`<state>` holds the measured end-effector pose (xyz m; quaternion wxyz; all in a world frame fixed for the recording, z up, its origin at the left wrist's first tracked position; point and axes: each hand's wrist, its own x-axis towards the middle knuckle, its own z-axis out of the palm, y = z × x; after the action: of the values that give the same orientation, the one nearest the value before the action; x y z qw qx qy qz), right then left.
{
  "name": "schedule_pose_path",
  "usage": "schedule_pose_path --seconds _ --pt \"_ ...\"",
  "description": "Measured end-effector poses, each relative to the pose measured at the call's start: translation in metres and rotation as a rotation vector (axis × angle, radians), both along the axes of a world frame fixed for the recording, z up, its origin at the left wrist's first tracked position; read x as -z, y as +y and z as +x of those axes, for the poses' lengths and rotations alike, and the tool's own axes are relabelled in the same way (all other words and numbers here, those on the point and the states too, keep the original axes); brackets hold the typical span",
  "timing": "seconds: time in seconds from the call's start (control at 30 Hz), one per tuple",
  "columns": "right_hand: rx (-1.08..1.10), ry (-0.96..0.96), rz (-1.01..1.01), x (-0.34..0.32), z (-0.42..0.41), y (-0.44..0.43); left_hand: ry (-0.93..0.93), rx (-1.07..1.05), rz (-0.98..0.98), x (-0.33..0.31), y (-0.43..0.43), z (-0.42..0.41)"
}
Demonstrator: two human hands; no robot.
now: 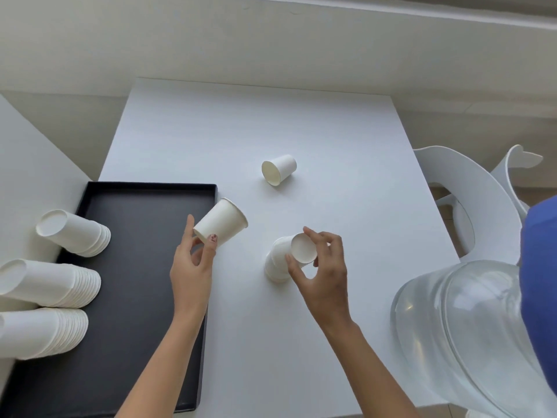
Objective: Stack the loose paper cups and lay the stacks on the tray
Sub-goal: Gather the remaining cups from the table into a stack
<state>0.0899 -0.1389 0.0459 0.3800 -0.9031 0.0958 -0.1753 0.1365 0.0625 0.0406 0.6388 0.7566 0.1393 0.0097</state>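
Observation:
My left hand (194, 260) pinches a single white paper cup (223, 223) by its base, above the right edge of the black tray (144, 267). My right hand (319, 267) grips the base of a short stack of white cups (280, 260) tilted over the table, its rims pointing down and left. One loose cup (278, 169) lies on its side farther back on the white table (301, 131). Three long stacks (73, 235) (51, 283) (42, 333) lie across the tray's left edge.
A large clear water bottle (470, 336) lies at the table's right front corner. White chairs (470, 191) stand to the right of the table. A blue sleeve (539, 267) shows at the right edge. A white wall runs behind.

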Motion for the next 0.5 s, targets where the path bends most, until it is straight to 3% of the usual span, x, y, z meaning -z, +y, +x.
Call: schedule_pose_path --seconds 0.37,0.5 --pt "-0.161 0.172 -0.061 0.031 -0.001 0.012 -0.195 0.151 0.103 -0.027 -0.014 -0.009" --pt "-0.111 0.184 0.071 0.031 -0.008 0.007 -0.357 0.338 0.315 -0.03 -0.033 -0.014"
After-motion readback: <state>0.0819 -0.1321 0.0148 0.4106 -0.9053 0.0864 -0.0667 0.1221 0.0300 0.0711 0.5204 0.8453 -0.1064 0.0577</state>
